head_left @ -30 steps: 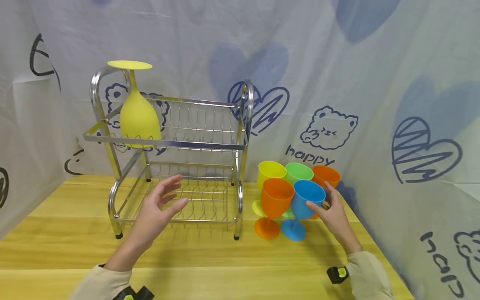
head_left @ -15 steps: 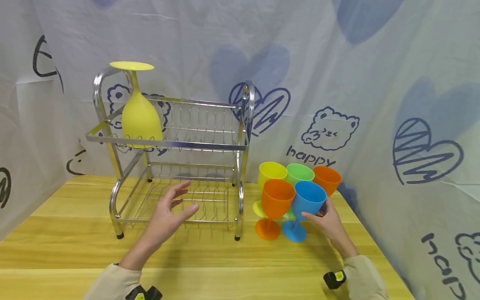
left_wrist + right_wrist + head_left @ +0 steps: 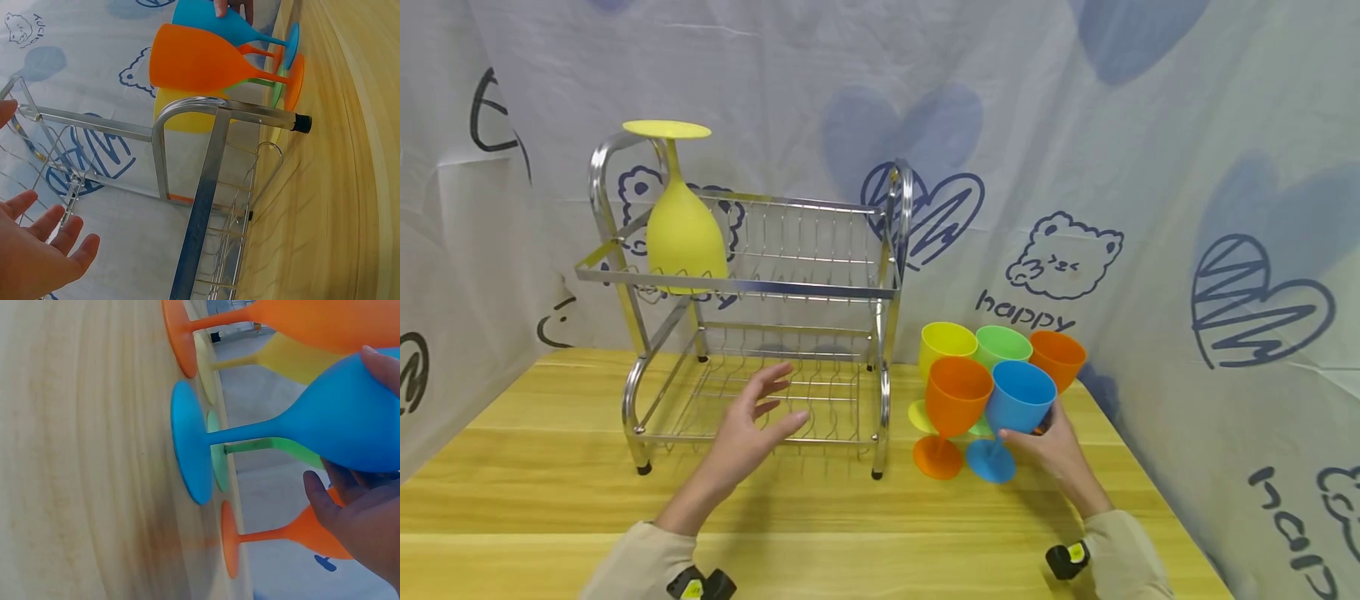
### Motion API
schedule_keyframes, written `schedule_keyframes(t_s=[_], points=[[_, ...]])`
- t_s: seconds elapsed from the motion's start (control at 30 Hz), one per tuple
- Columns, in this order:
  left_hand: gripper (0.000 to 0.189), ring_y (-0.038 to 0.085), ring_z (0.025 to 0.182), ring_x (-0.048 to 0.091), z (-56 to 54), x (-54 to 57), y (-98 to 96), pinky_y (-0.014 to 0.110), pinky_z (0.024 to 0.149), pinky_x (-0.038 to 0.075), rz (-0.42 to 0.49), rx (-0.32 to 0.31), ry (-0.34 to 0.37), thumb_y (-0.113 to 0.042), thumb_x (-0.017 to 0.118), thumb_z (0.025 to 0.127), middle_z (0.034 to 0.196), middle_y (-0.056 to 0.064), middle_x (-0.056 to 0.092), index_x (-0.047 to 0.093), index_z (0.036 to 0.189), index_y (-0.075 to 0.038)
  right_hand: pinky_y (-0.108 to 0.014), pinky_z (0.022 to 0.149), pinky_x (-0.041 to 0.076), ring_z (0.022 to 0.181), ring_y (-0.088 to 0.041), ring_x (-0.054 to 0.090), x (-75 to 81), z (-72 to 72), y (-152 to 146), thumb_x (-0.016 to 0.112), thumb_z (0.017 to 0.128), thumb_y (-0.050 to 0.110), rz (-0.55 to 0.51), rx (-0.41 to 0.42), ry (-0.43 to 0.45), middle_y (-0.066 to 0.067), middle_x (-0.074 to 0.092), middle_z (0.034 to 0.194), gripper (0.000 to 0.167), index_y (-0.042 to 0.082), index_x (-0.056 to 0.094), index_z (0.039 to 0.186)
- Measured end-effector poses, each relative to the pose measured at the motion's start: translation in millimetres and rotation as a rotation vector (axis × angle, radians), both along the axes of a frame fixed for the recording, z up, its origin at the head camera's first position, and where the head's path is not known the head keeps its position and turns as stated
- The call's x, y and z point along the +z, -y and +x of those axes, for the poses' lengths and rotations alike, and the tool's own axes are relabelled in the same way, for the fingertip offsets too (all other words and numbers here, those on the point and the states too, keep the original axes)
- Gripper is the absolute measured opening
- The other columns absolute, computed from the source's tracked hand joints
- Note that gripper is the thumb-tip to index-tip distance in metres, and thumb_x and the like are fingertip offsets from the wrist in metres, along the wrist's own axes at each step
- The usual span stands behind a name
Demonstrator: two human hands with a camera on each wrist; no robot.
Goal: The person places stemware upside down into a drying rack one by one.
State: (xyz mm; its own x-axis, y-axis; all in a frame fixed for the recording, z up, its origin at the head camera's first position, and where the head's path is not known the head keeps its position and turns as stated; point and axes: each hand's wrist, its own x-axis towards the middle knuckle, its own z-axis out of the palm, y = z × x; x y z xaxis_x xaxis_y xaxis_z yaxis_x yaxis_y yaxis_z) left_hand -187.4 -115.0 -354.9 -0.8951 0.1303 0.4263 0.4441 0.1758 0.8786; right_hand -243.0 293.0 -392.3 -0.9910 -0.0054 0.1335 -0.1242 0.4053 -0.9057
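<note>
Right hand [image 3: 1054, 446] in half-closed grip round blue goblet [image 3: 1019, 400], left hand [image 3: 749, 433] loose and empty

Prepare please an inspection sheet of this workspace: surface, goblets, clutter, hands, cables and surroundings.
Surface: wood-grain table under a two-tier metal rack
Things: blue goblet, front orange goblet, rear orange goblet, upright yellow goblet and green goblet, grouped right of rack; inverted yellow goblet on its upper tier
Clutter: nothing seen
Hands: right hand holds blue goblet's bowl; left hand holds nothing, fingers apart
Cables: nothing seen
Surroundings: printed cloth behind and on both sides
</note>
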Motion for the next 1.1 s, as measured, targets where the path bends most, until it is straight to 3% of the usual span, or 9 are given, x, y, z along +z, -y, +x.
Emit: schedule_keyframes(t_s=[0.53,0.87,1.1], points=[[0.065,0.034,0.129,0.039,2.9,0.9,-12.7,0.054,0.108,0.031,0.057,-0.043,0.014,-0.009,0.067,0.088,0.144,0.018,0.039,0.036,0.145,-0.002,-0.056,0.11,0.027,0.135,-0.041,0.029,11.7,13.8,-5.8,0.075,0.086,0.018,-0.007,-0.081,-0.007,-0.026,0.026,0.151,0.095,0.001,0.009,0.152],[0.068,0.036,0.129,0.038,3.6,-1.2,-17.0,0.056,0.107,0.031,0.088,-0.078,-0.004,-0.005,0.067,0.085,0.146,0.017,0.038,0.035,0.145,0.0,-0.057,0.109,0.028,0.133,-0.043,0.033,28.7,28.7,5.0,0.073,0.087,0.018,-0.014,-0.066,-0.05,-0.026,0.03,0.149,0.09,0.002,0.013,0.152],[0.071,0.034,0.129,0.039,5.6,3.5,-23.5,0.053,0.106,0.034,0.09,-0.094,0.023,-0.008,0.07,0.084,0.146,0.015,0.039,0.034,0.146,-0.002,-0.059,0.108,0.029,0.131,-0.043,0.035,45.0,38.1,13.6,0.073,0.087,0.017,-0.009,-0.024,-0.094,-0.026,0.033,0.147,0.085,0.003,0.019,0.15]])
